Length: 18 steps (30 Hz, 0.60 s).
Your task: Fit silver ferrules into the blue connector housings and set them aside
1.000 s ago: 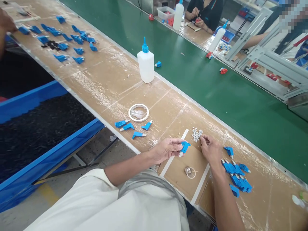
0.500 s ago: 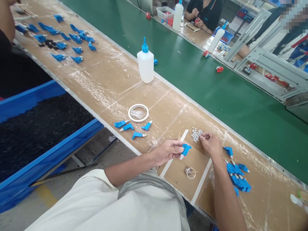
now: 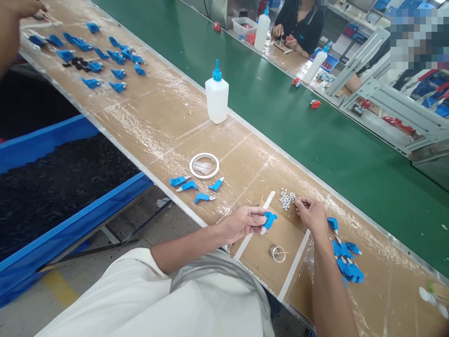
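Observation:
My left hand (image 3: 245,222) is closed on a blue plastic part (image 3: 269,220) with a pale tip, held above a cardboard sheet (image 3: 261,255). My right hand (image 3: 312,213) is at the edge of a pile of small grey pieces (image 3: 286,199); its thumb and fingertips are pinched together, and whatever is between them is too small to make out. Below the hands stands a small clear cup (image 3: 278,253) with a thin stick in it. More blue parts (image 3: 349,267) lie heaped beside my right forearm. Several other blue parts (image 3: 203,197) lie left of my left hand.
A white tape ring (image 3: 204,165) and a white squeeze bottle (image 3: 217,98) stand along the table. Behind runs a green conveyor belt (image 3: 266,107). A blue bin (image 3: 115,206) of black pieces is at left. Another person's arm (image 3: 10,32) reaches in at upper left; a co-worker (image 3: 298,28) sits opposite.
My right hand has shifted slightly right, its fingertips drawing back from the grey pieces. My left hand keeps the blue part in nearly the same place. The other person's arm at upper left has moved further over the table.

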### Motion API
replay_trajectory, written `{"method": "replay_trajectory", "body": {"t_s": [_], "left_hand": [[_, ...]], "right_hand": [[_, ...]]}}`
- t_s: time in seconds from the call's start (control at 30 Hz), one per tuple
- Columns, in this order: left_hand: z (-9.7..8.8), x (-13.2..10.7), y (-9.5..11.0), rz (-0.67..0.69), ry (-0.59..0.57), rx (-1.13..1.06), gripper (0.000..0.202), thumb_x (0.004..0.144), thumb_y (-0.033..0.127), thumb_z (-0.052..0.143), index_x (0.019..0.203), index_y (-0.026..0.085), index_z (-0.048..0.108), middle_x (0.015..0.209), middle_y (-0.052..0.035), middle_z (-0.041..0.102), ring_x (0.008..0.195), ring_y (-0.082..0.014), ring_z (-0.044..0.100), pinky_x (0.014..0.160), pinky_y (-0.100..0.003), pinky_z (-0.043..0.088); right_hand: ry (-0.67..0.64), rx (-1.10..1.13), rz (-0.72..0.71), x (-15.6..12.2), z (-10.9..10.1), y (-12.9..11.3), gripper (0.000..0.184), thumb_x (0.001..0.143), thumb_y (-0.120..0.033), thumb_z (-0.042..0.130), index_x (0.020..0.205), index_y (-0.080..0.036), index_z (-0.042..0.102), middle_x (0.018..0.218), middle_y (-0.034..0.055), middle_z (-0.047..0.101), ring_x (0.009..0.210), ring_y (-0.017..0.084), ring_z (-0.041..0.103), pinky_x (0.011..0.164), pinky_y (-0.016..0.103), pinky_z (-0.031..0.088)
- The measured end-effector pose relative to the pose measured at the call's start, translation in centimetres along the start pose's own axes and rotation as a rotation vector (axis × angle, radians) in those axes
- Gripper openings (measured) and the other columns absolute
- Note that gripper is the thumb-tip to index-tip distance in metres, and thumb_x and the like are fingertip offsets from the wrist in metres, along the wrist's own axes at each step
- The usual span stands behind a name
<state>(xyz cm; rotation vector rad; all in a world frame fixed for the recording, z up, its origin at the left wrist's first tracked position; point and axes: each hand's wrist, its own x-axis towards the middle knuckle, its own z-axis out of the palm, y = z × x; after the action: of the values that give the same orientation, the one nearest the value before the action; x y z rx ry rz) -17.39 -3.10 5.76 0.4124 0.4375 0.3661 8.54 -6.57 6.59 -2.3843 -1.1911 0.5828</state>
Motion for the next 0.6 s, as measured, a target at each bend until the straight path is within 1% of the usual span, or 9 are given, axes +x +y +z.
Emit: {"method": "replay_trajectory", "body": {"t_s": [0.13,0.23,0.3,0.4,0.5,0.6], "left_hand": [[-0.2,0.0,0.0,0.004,-0.002,-0.006,0.054,0.059,0.036,0.096,0.101,0.007,0.076,0.079,-0.008,0.072,0.069,-0.0112,0.067,0.067,-0.02,0.052],[-0.2,-0.1,0.1,0.015,-0.01,-0.014,0.053,0.06,0.036,0.095,0.099,0.006,0.075,0.081,-0.0082,0.073,0.067,-0.0103,0.067,0.066,-0.02,0.052],[0.0,-0.2,0.2,0.013,-0.006,-0.017,0.053,0.058,0.037,0.096,0.097,0.007,0.075,0.08,-0.0071,0.072,0.066,-0.0098,0.066,0.064,-0.019,0.051],[0.3,-0.3,0.3,0.008,0.003,-0.017,0.055,0.057,0.037,0.097,0.097,0.007,0.075,0.079,-0.0059,0.071,0.065,-0.009,0.066,0.065,-0.019,0.051],[0.4,-0.3,0.3,0.007,0.013,-0.006,0.057,0.056,0.037,0.097,0.099,0.006,0.075,0.08,-0.006,0.071,0.064,-0.0087,0.065,0.066,-0.02,0.051],[0.5,-0.2,0.4,0.008,-0.004,0.005,0.057,0.057,0.037,0.096,0.101,0.007,0.075,0.082,-0.0068,0.072,0.067,-0.0103,0.066,0.068,-0.021,0.051]], "right_hand": [[0.022,-0.108,-0.011,-0.1,-0.1,-1.1,0.022,0.078,-0.035,0.058,0.075,-0.02,0.073,0.065,0.0041,0.072,0.062,0.02,0.067,0.058,0.028,0.046],[0.019,-0.194,-0.045,-0.3,-0.3,-1.9,0.017,0.075,-0.028,0.058,0.067,-0.022,0.071,0.06,0.0033,0.069,0.06,0.02,0.064,0.056,0.028,0.041],[0.007,-0.25,-0.077,-0.4,-0.3,-2.4,0.016,0.071,-0.021,0.058,0.057,-0.023,0.065,0.055,0.004,0.065,0.059,0.021,0.063,0.056,0.029,0.039],[-0.006,-0.311,-0.119,-0.5,-0.1,-3.0,0.022,0.064,-0.014,0.06,0.046,-0.023,0.053,0.05,0.0057,0.059,0.059,0.023,0.061,0.058,0.031,0.037],[-0.018,-0.321,-0.128,-0.4,-0.2,-3.7,0.025,0.061,-0.013,0.061,0.043,-0.024,0.047,0.047,0.0051,0.055,0.058,0.023,0.06,0.058,0.031,0.036],[-0.037,-0.276,-0.101,-0.8,-1.4,-4.2,0.023,0.062,-0.017,0.06,0.044,-0.023,0.048,0.046,0.0028,0.055,0.053,0.021,0.058,0.055,0.03,0.037]]}}
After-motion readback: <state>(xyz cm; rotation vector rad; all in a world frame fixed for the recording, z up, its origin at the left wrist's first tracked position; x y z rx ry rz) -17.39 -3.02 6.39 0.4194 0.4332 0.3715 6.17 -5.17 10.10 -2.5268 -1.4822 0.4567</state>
